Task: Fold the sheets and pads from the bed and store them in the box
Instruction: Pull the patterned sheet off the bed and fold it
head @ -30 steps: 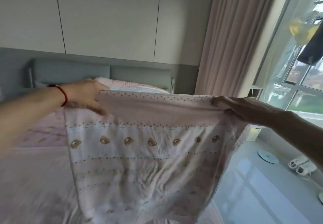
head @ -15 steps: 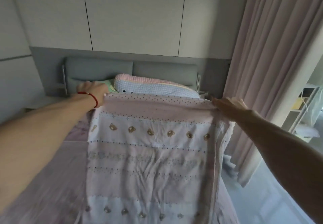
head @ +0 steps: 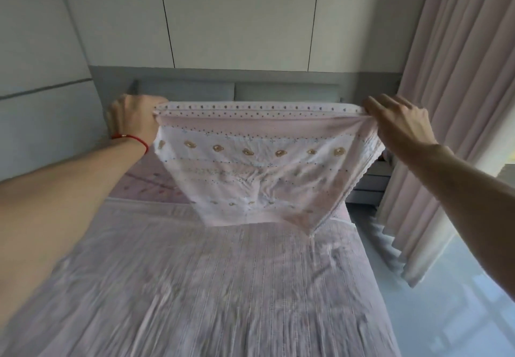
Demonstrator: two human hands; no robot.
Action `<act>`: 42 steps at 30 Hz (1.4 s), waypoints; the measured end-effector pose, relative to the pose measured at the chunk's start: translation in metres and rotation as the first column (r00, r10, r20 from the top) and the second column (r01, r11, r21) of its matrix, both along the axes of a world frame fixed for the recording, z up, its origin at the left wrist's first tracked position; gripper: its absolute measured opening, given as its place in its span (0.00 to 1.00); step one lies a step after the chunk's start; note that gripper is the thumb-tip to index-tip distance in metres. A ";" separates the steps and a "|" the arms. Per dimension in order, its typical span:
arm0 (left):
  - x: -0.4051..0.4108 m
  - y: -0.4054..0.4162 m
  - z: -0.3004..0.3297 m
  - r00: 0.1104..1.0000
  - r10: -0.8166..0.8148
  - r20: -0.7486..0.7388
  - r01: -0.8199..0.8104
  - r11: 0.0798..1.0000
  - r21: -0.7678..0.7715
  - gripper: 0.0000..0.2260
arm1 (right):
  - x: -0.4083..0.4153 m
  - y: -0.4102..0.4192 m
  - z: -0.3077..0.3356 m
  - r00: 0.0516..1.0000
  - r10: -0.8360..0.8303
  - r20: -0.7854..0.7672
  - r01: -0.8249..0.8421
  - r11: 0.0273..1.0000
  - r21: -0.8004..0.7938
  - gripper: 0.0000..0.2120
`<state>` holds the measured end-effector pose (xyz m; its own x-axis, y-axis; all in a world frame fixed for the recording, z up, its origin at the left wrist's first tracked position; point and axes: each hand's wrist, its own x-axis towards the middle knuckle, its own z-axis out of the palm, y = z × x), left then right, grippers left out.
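Note:
A pink and white patterned sheet (head: pixel 259 172), doubled over, hangs in the air above the bed. My left hand (head: pixel 131 118), with a red string at the wrist, pinches its top left corner. My right hand (head: pixel 395 122) pinches the top right corner. The top edge is stretched level between both hands, and the lower edge hangs just above the mattress. A pale pink ribbed sheet (head: pixel 223 287) covers the bed below. No box is in view.
A grey padded headboard (head: pixel 278 93) and white wall cabinets (head: pixel 239 16) stand behind the bed. Pink curtains (head: pixel 457 105) hang along the right side. A strip of glossy floor (head: pixel 446 301) runs between bed and curtains.
The view swung left from the window to the bed. Both hands lifted the patterned sheet so it hangs clear above the mattress, hiding the pillows seen earlier.

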<state>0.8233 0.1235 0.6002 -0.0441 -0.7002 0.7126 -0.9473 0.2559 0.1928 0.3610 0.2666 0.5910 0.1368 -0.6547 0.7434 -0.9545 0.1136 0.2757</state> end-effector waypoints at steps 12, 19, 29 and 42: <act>0.098 0.130 -0.316 0.942 -0.279 0.186 0.219 0.932 0.290 0.24 | 0.064 0.154 -0.319 0.983 0.042 0.180 -0.111 0.914 0.390 0.17; 0.169 0.259 -0.457 0.938 -0.275 0.212 0.058 0.725 0.686 0.25 | 0.157 0.290 -0.490 0.938 -0.114 0.327 -0.091 0.830 0.551 0.24; 0.225 0.393 -0.540 0.949 -0.284 0.139 -0.012 0.407 0.914 0.23 | 0.228 0.442 -0.582 0.851 -0.331 0.408 -0.069 0.700 0.711 0.21; 0.187 0.359 -0.592 0.846 -0.467 0.259 -0.257 0.069 0.964 0.08 | 0.246 0.402 -0.595 0.772 -0.479 0.418 -0.145 0.507 0.849 0.13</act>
